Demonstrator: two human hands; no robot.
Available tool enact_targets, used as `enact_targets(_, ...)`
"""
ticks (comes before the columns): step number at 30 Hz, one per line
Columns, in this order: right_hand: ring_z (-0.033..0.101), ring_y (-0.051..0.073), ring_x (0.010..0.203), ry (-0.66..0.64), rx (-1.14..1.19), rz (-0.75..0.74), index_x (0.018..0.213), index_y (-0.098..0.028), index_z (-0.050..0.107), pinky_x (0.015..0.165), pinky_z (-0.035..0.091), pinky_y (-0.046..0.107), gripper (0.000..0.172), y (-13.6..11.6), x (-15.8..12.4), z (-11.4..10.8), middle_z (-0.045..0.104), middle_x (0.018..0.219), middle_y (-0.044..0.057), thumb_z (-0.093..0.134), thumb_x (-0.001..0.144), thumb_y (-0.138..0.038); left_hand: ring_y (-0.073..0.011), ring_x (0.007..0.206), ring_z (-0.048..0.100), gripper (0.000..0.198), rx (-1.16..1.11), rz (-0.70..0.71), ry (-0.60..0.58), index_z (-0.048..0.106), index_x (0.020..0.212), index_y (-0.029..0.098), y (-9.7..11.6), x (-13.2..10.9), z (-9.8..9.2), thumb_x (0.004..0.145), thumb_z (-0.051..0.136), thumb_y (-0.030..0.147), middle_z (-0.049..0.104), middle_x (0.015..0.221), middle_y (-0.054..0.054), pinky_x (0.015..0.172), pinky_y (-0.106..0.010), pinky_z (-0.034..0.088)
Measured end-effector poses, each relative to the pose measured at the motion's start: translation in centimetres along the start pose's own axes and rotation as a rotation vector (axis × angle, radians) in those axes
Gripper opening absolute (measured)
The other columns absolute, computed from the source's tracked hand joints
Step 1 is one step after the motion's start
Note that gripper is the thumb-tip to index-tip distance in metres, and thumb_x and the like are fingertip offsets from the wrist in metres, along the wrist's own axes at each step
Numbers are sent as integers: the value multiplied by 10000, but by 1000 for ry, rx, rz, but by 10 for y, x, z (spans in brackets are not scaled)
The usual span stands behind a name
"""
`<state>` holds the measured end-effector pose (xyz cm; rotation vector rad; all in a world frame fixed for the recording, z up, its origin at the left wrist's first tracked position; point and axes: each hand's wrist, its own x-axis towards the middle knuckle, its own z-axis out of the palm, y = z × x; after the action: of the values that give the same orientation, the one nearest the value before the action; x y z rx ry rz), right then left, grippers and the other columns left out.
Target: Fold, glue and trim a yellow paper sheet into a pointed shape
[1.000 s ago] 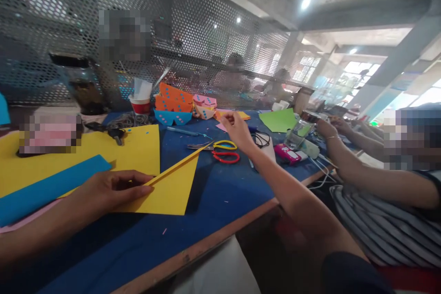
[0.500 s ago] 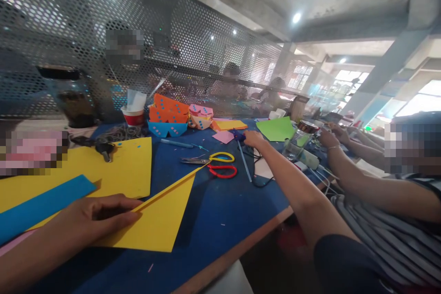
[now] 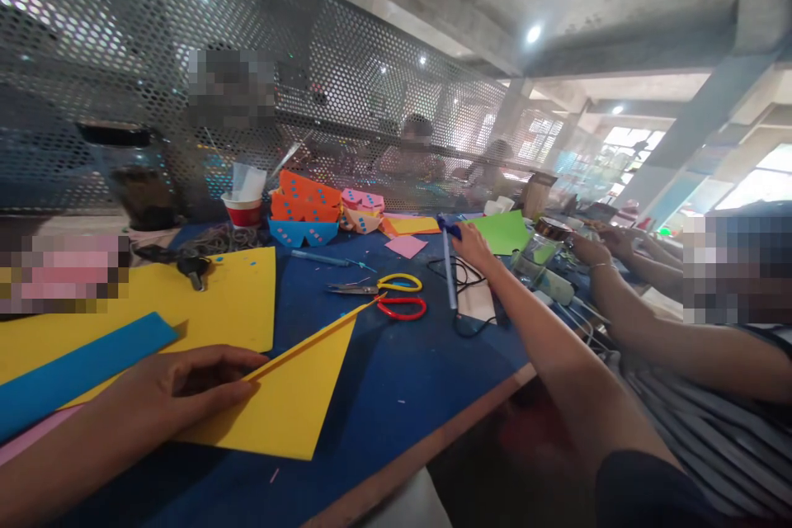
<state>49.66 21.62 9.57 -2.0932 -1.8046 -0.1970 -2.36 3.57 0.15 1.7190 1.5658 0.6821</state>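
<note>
At a blue worktop [image 3: 396, 396], the person's left hand [image 3: 179, 384] lies on a folded yellow paper triangle [image 3: 290, 396], fingers [image 3: 228, 359] drawn together and pressing its folded edge down near the worktop's front edge. The right hand [image 3: 473, 246], arm stretched far across, has its fingers closed around a glue gun [image 3: 449, 260] (blue body, pale barrel slanting down toward the worktop), held just above a white sheet [image 3: 476, 301] and a black cord [image 3: 454, 272]. Between the two hands lie scissors [image 3: 389, 297] with yellow and red handles. To the left, a large yellow sheet [image 3: 228, 297] carries a blue strip [image 3: 74, 371]. Further back stand a red cup [image 3: 242, 210], orange paper pieces [image 3: 306, 196] and a green sheet [image 3: 504, 231] before a perforated metal screen [image 3: 346, 74]. A neighbouring person's arm [image 3: 656, 322] rests at the right.
</note>
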Motion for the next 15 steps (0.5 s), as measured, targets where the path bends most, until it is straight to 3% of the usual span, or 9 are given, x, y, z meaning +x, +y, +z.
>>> enact_targets(1,814,343,1375,21,37,-1,1584,-197,764,1171,714,573,449,1,-3,-6,793,1577,161,829,1205,-429,-433,1033,914,768,-53,-29,-19,980,993,359,-1,3,0,587,903,1007,971,1035,-52,904,-437,745)
enact_targets(2,811,363,1392,35,78,-10,1585,-166,774,1191,693,549,420,2,-6,-12,817,1543,208,770,1226,-385,-413,1058,913,746,-90,-29,-78,973,1063,349,-2,5,0,652,932,971,973,1064,-58,937,-428,737)
enact_targets(4,812,389,1397,47,166,-42,1575,-129,791,1179,678,519,421,0,-14,-22,849,1497,249,673,1240,-355,-394,935,890,727,-118,-10,-16,920,920,305,2,5,0,587,960,950,937,913,-63,862,-420,722)
enact_targets(7,865,349,1223,9,314,-122,1579,-147,808,1050,725,498,473,-14,-34,-32,883,1457,207,633,1227,-410,-339,928,858,544,-10,107,-5,914,933,291,13,-1,1,817,908,823,920,898,-33,904,-399,694)
enact_targets(9,871,300,1052,-28,434,-209,1552,-215,843,965,744,477,510,-29,-54,-38,911,1383,138,716,1178,-537,-325,958,851,453,18,147,32,921,960,297,20,-5,2,888,873,742,924,938,-29,905,-378,675)
enact_targets(12,798,248,806,-197,855,-400,1353,-260,942,844,730,462,558,-59,-94,-49,932,1208,108,940,992,-686,-320,934,837,463,31,146,75,924,954,297,25,-8,5,862,873,748,925,955,-60,856,-365,656)
enact_targets(15,795,245,879,-440,1034,-458,1294,-279,954,823,721,428,529,-93,-132,-59,929,1282,104,1016,939,-666,-312,865,818,445,53,184,109,922,934,291,25,-9,7,890,826,723,914,910,-77,798,-368,638)
